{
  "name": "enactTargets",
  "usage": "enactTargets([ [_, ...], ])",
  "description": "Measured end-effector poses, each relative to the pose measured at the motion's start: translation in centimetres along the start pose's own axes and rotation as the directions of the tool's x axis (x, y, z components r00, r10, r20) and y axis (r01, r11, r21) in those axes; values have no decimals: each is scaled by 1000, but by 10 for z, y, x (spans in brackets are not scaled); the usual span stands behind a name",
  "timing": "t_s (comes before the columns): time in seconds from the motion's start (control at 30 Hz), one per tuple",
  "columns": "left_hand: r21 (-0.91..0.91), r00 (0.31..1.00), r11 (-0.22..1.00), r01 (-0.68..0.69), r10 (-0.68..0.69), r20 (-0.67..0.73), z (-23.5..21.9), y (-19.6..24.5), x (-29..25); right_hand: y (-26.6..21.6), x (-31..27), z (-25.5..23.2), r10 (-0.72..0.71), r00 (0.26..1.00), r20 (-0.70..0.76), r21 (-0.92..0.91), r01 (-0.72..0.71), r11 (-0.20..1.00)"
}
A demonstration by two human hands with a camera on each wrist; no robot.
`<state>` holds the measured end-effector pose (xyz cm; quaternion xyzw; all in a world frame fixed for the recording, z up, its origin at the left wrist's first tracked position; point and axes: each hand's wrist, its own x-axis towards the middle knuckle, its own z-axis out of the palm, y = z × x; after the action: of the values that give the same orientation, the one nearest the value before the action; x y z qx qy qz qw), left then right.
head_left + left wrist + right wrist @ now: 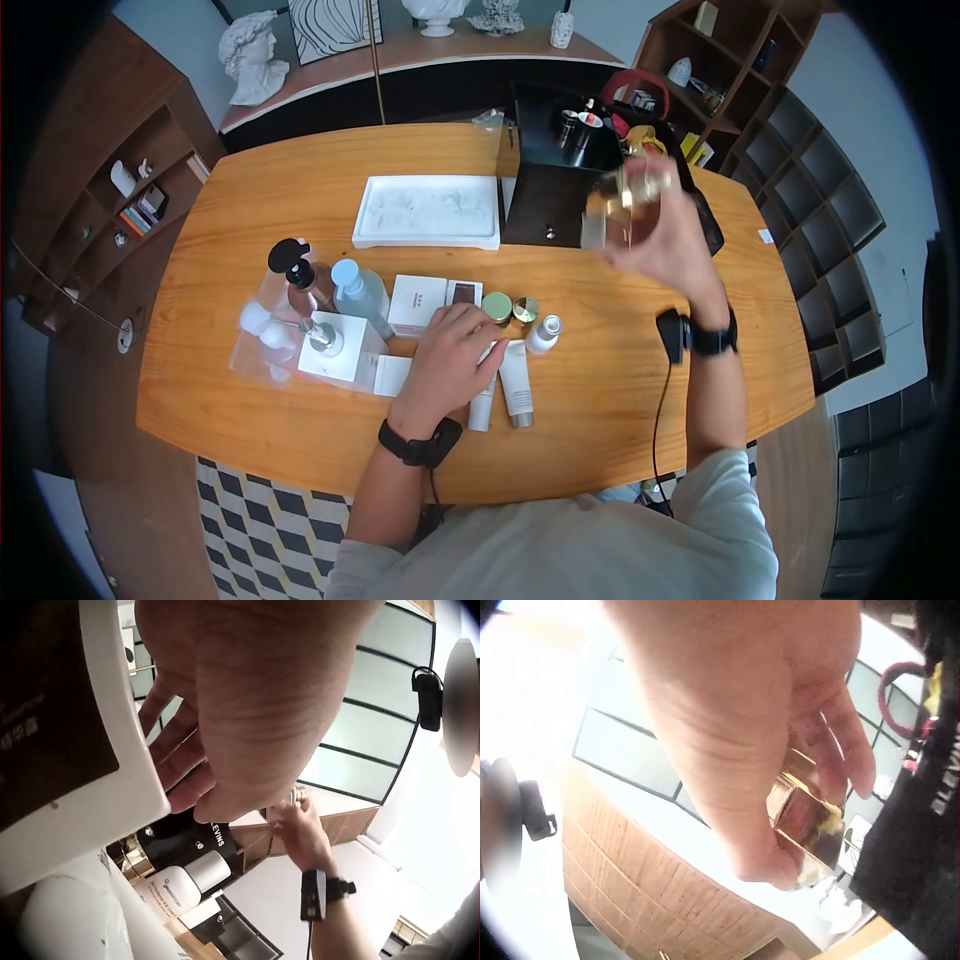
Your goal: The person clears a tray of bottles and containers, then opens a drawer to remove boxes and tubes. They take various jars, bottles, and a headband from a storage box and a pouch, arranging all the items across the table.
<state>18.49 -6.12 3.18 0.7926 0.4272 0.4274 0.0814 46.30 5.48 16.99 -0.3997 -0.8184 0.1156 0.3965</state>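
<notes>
We note two tubes (516,385) lying at lower centre of the frame. Just beyond, the left hand (450,365) hovers open, fingers loosely bent; we cannot tell whether it touches anything. Beside it at centre stand a small white bottle (543,336) and two jars (496,307); left of centre, we record a white box (418,303) and pump bottles (342,350). Right of centre, the right hand (655,235) grips a gold-and-clear item (810,817), raised and blurred in the head view. Farther up, we find a white tray (425,242) beside a black cabinet (545,205).
</notes>
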Motion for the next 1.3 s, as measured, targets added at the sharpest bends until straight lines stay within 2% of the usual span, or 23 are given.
enactTargets([
  [0.07,4,1000,1000,8,-8,-6,1,1,0,-2,-45,2,170,969,177,23,-176,984],
  [0.13,8,1000,1000,19,-19,3,2,1,0,16,-87,12,280,904,324,5,-298,955],
  [0.23,-7,999,999,31,-31,17,4,1,-1,26,-136,32,296,864,408,-37,-308,951],
  [0.33,-10,998,999,39,-39,50,5,1,-2,10,-159,48,311,833,458,33,-365,930],
  [0.37,-9,997,999,39,-39,63,7,2,-1,3,-164,54,251,864,436,51,-302,952],
  [0.47,-1,997,999,38,-38,69,8,2,-1,-15,-169,71,336,811,479,166,-459,873],
  [0.6,-12,997,999,43,-43,61,6,2,1,-21,-174,83,221,893,393,197,-316,928],
  [0.73,-24,997,998,51,-50,66,4,6,1,-14,-169,58,194,892,408,188,-290,938],
  [0.83,-15,997,999,49,-48,61,5,6,0,2,-137,22,183,916,356,327,-305,894],
  [0.9,-21,997,999,49,-48,56,5,4,0,39,-95,6,54,989,138,226,-84,970],
  [0.97,-20,997,999,48,-47,54,3,4,-1,28,-25,-11,-78,997,-28,-23,77,997],
  [1.0,-16,998,999,46,-45,52,2,4,0,29,7,-16,-116,993,-6,-63,115,991],
  [1.03,-10,998,999,44,-44,53,0,5,0,34,38,-16,-259,966,10,-265,252,931],
  [1.1,2,999,1000,29,-29,36,-2,4,0,48,93,-8,-365,922,130,-366,387,847],
  [1.2,31,1000,999,23,-23,11,-8,3,1,91,166,15,-229,873,430,-495,440,749],
  [1.3,47,1000,999,2,-1,-17,-11,1,1,102,197,36,43,807,589,-708,489,509],
])
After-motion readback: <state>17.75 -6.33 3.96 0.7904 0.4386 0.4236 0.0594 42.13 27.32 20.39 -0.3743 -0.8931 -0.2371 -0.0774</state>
